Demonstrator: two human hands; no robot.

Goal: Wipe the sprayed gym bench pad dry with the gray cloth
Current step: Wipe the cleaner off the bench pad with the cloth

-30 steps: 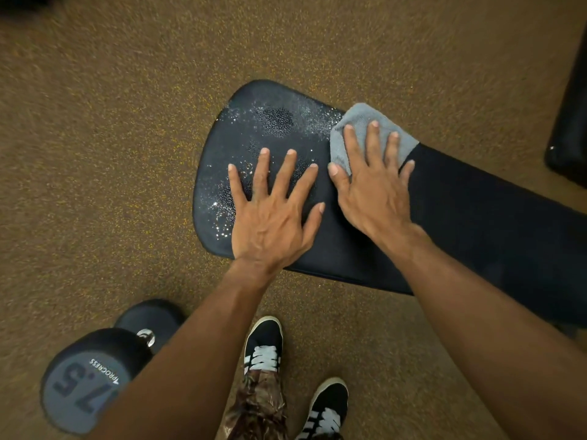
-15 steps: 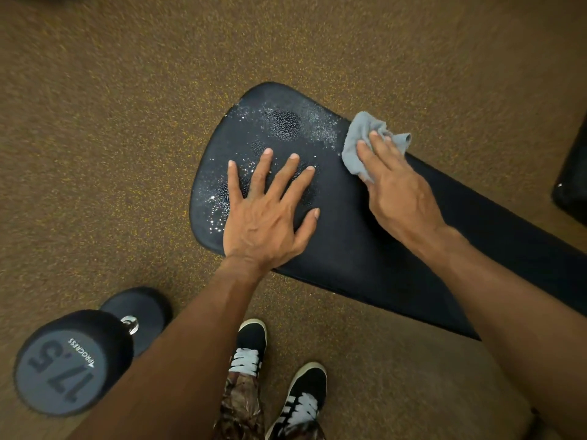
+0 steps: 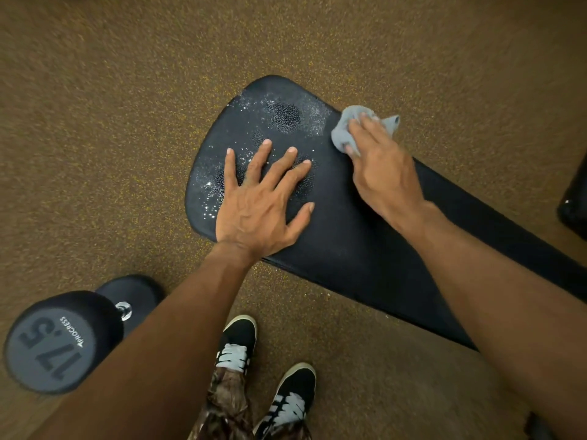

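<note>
Gray cloth (image 3: pixel 344 131) bunched at the far edge of the bench pad (image 3: pixel 349 236)
The cloth is gripped under the curled right hand (image 3: pixel 386 176); the left hand (image 3: pixel 257 208) is laid flat, fingers spread, on droplets.

Hidden from us
Our right hand (image 3: pixel 386 179) covers part of the gray cloth (image 3: pixel 341 132); the bench pad (image 3: pixel 349 242) runs off the right edge.
</note>
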